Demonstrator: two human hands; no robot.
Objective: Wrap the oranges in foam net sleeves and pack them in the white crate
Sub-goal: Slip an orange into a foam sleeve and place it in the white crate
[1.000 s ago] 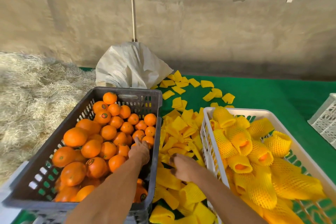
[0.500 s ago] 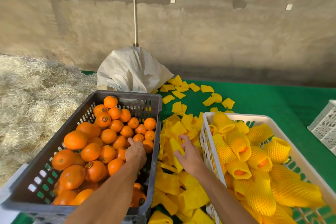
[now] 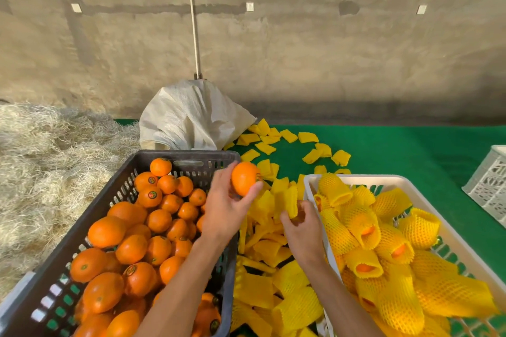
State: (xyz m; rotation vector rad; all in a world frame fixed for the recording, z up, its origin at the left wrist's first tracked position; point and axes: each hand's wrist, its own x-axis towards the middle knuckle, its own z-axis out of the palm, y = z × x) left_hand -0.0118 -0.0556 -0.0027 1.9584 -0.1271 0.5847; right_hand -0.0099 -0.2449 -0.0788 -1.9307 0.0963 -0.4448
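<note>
The left hand is holding an orange up above the right rim of the dark crate, its fingers and thumb curling round the fruit from below and the side. The right hand is hovering just beside it, lower and to the right, pinching a yellow sleeve between thumb and fingertips; how far the sleeve's mouth is opening I cannot tell, as that spot is blurring. Orange and sleeve are sitting near each other but are not touching. Beneath both hands a loose pile of flat sleeves is lying in the gap between the two crates and spreading back over the green mat. The dark crate, at the left, is holding many bare oranges, several wearing small round stickers. The white crate, at the right, is holding wrapped oranges lying in a jumble, some showing orange skin at the sleeve ends. A white sack is slumping behind the dark crate, straw is heaping at the far left, and the corner of another white crate is showing at the right edge.
</note>
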